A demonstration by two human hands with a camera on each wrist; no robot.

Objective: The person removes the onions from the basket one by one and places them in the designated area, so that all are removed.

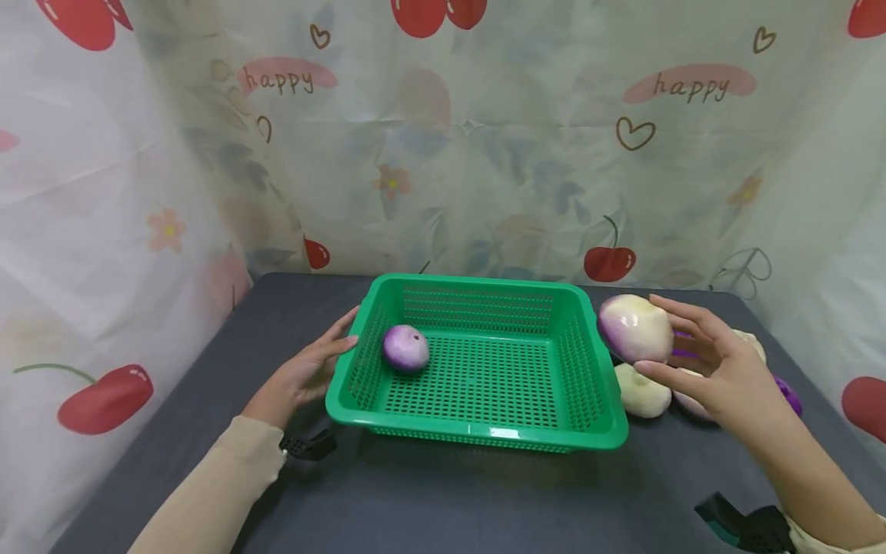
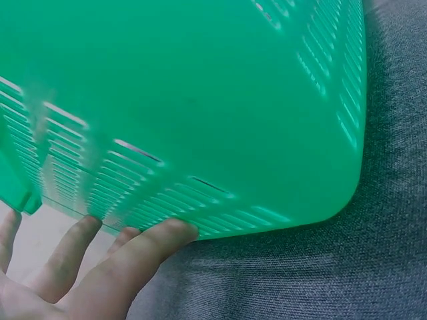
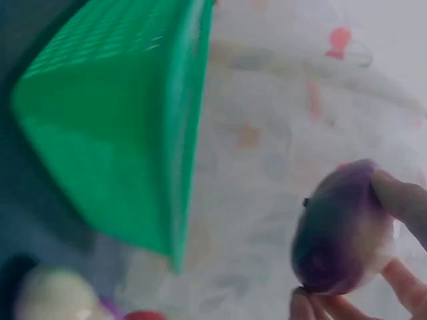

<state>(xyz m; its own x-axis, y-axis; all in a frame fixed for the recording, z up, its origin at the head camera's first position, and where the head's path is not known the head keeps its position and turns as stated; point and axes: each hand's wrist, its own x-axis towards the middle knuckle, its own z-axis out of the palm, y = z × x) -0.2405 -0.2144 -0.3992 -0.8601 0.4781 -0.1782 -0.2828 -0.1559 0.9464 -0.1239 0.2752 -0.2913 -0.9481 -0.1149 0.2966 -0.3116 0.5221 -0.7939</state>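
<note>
A green plastic basket [image 1: 471, 385] stands on the dark tabletop, with one purple-and-white turnip [image 1: 406, 348] lying at its left side. At the basket's left wall is my left hand [image 1: 304, 377]; its fingers [image 2: 150, 247] look extended and touch the slotted outer side. My right hand [image 1: 727, 369] holds a larger white-and-purple turnip [image 1: 635, 329] between thumb and fingers, raised just beyond the basket's right rim. In the right wrist view, this held turnip [image 3: 343, 230] is blurred, its purple side facing the camera.
Beside the basket's right wall lie a pale round vegetable [image 1: 644, 391] and several others, partly hidden behind my right hand. Something bright purple [image 1: 787, 394] shows past the wrist. A printed curtain [image 1: 484, 154] hangs behind and along both sides of the table.
</note>
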